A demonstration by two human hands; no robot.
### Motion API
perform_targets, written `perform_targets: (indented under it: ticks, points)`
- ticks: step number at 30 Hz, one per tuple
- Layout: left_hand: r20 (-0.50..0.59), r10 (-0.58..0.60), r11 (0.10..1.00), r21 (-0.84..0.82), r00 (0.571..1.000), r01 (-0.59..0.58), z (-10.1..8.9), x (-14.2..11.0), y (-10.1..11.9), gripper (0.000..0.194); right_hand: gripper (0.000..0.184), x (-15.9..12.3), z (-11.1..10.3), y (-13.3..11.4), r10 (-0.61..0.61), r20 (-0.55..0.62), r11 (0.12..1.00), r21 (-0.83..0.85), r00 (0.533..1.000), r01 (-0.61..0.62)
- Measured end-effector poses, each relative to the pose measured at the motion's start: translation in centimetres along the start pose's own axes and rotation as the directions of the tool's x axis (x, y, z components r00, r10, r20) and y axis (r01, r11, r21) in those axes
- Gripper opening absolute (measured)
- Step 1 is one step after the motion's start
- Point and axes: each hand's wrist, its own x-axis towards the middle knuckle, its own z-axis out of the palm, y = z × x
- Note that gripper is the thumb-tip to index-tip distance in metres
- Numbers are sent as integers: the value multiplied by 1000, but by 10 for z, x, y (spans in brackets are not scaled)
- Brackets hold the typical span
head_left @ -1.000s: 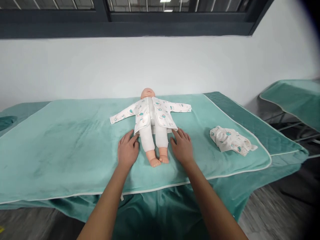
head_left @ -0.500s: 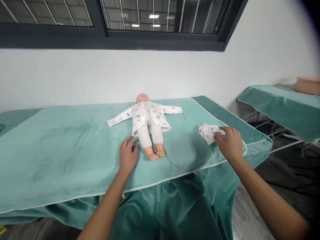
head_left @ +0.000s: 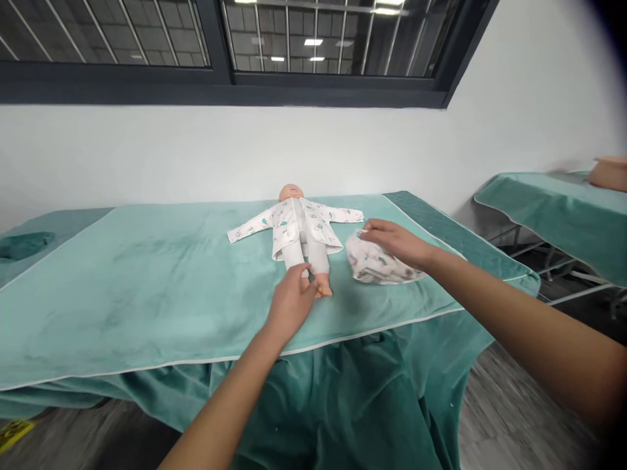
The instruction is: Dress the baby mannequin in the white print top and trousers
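A baby doll (head_left: 317, 260) lies on its back on a light green blanket (head_left: 186, 287), head toward the wall. It wears white leggings and an unfastened white printed jacket (head_left: 289, 228) with both sleeves spread. My right hand (head_left: 394, 241) pinches the upper edge of a crumpled white printed baby garment (head_left: 379, 264), right of the doll's legs; its exact kind is unclear. Over the doll's feet is my left hand (head_left: 291, 300), thumb apart from the bent fingers with nothing visibly held. It hides part of one lower leg and foot; whether it touches them I cannot tell.
Darker green cloth (head_left: 343, 385) drapes over the table's front edge. A white wall (head_left: 196, 153) and a barred window (head_left: 313, 39) stand behind. At right, another green-covered table (head_left: 563, 209) bears a pinkish basin (head_left: 610, 175).
My right hand has brought the printed garment left toward the doll, and it now hangs looser. My left hand has moved right, from beside the doll's legs to over its feet. The view has shifted slightly.
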Motion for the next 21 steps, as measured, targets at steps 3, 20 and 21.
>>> perform_targets:
  ticks: [3, 20, 21]
  points:
    - [-3, 68, 987, -143, 998, -68, -28, 19, 29, 57, 28, 8, 26, -52, -133, 117, 951, 295, 984, 94]
    - [-100, 26, 655, -750, 995, -92, -130, 25, 92, 31, 36, 2, 54, -145, -323, 596, 943, 132, 735, 307]
    - [-68, 21, 657, -751, 997, -65, -134, 25, 90, 31, 35, 2, 54, -143, -298, 615, 948, 105, 730, 299]
